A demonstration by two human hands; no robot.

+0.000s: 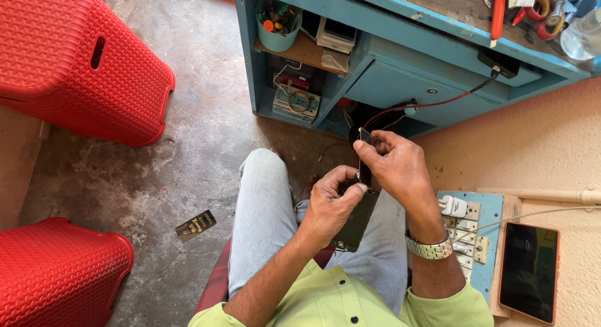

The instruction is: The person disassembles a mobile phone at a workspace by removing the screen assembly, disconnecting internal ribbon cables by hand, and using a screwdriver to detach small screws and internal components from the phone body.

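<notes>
Over the lap, in front of the blue desk (400, 83), the left hand (328, 208) has its grip clamped on a dark phone (355, 224). The right hand (394, 167) pinches a thin dark panel (364, 158), lifted upright and partly separated; its lower edge looks joined.

My left hand (332, 205) covers the middle of the dark phone body (355, 227), and my right hand (394, 167) hides most of the thin black strip (364, 158). The blue table (400, 36) is cut off at the top edge. The tub's (277, 36) contents are too small to tell, perhaps pens.
</notes>
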